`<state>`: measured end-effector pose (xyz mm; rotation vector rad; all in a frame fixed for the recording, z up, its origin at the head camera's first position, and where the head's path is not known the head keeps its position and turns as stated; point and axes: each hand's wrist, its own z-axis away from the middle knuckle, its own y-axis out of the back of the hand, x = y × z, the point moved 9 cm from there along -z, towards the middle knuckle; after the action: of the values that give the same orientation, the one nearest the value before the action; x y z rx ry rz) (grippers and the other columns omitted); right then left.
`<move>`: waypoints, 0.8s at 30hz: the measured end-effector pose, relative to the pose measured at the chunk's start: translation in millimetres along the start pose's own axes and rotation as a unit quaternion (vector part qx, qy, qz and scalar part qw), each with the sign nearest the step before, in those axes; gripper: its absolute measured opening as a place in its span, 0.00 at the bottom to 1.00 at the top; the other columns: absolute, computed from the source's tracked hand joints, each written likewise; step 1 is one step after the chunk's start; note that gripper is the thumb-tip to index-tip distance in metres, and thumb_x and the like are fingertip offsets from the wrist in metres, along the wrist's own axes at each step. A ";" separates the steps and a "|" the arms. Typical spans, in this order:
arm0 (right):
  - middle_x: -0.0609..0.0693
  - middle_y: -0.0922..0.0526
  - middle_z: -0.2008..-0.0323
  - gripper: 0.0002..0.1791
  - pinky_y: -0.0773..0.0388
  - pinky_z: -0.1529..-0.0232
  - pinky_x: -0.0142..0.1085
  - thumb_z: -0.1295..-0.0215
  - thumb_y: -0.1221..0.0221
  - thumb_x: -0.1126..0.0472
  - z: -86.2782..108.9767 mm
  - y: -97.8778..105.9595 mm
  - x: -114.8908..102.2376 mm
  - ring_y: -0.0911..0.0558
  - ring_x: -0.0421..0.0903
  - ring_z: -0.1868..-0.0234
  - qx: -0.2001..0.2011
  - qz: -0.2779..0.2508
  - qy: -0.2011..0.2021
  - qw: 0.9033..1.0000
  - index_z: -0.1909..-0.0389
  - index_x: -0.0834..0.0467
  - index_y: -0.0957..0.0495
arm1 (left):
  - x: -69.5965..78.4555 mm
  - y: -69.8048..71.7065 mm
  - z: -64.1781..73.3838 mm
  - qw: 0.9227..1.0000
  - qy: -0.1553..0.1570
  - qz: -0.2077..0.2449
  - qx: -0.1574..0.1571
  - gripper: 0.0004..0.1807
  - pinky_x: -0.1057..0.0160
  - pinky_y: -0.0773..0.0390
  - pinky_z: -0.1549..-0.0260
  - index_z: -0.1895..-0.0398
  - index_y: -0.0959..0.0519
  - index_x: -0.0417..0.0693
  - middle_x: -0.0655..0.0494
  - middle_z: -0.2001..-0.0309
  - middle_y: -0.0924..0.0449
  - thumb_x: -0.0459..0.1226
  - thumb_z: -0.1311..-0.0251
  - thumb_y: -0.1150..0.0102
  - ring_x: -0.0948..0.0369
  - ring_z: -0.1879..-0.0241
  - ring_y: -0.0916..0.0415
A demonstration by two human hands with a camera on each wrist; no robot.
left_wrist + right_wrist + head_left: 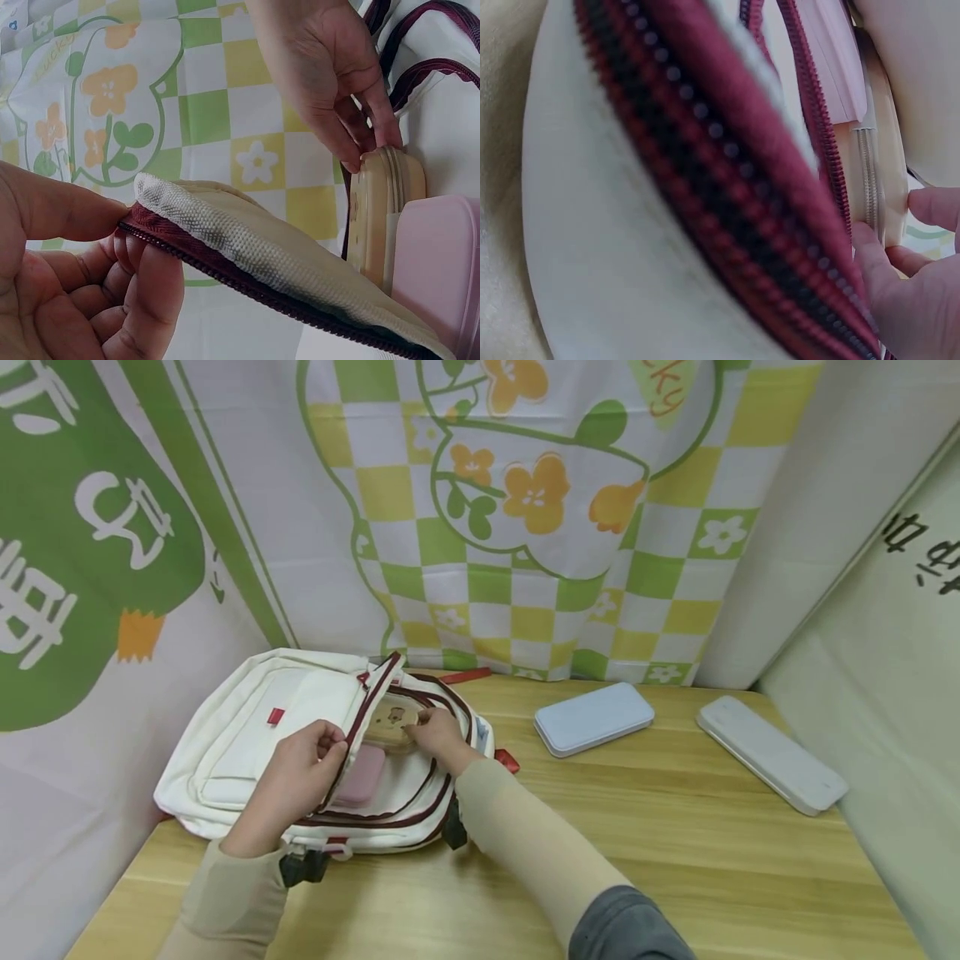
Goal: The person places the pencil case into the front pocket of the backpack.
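Note:
A white backpack (247, 718) with dark red zippers lies on the table, its front compartment unzipped. My left hand (303, 772) pinches the zippered edge of the flap (247, 255) between thumb and fingers and holds it raised. Inside the opening, my right hand (440, 737) grips the end of a tan zippered case (392, 723) with a small printed figure; in the right wrist view the thumb and fingers (933, 208) lie on either side of the case. Next to it in the compartment sits a pink case (362, 775), partly hidden by the flap.
To the right on the wooden table (675, 860) lie a light blue case (595, 718) and a long pale grey case (772, 754). A patterned curtain (525, 602) hangs behind, with cloth walls at both sides. Black buckles (303, 867) stick out at the backpack's near side.

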<state>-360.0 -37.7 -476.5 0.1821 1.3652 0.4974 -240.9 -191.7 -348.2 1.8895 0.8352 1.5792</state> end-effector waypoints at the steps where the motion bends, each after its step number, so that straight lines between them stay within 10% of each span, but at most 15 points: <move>1: 0.60 0.22 0.37 0.25 0.24 0.41 0.42 0.28 0.38 0.62 0.1 -1.5 1.4 0.23 0.54 0.36 -0.004 -0.014 -0.004 1.000 0.34 0.68 0.25 | -0.6 -0.3 0.3 1.000 0.000 0.000 0.000 0.04 0.55 0.26 0.64 0.62 0.22 0.37 0.51 0.70 0.21 0.30 0.31 0.45 0.57 0.69 0.25; 13: 0.62 0.25 0.35 0.26 0.21 0.44 0.44 0.25 0.41 0.61 12.0 7.0 -4.1 0.19 0.56 0.42 -0.059 0.003 0.015 0.998 0.31 0.66 0.28 | -5.0 2.2 3.0 1.000 -0.003 0.003 0.004 0.04 0.55 0.26 0.64 0.61 0.22 0.37 0.51 0.70 0.21 0.30 0.31 0.46 0.56 0.68 0.26; 24: 0.67 0.27 0.35 0.25 0.21 0.42 0.45 0.24 0.44 0.65 19.3 25.4 -1.2 0.22 0.65 0.38 -0.123 -0.109 0.013 0.986 0.31 0.72 0.32 | -7.9 0.1 2.6 1.000 0.005 0.004 -0.005 0.05 0.56 0.27 0.65 0.61 0.22 0.37 0.51 0.69 0.21 0.31 0.30 0.46 0.57 0.69 0.26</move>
<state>-347.5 -12.7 -461.1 -0.1750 1.3180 0.4797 -239.3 -197.7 -353.7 1.8821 0.8240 1.5961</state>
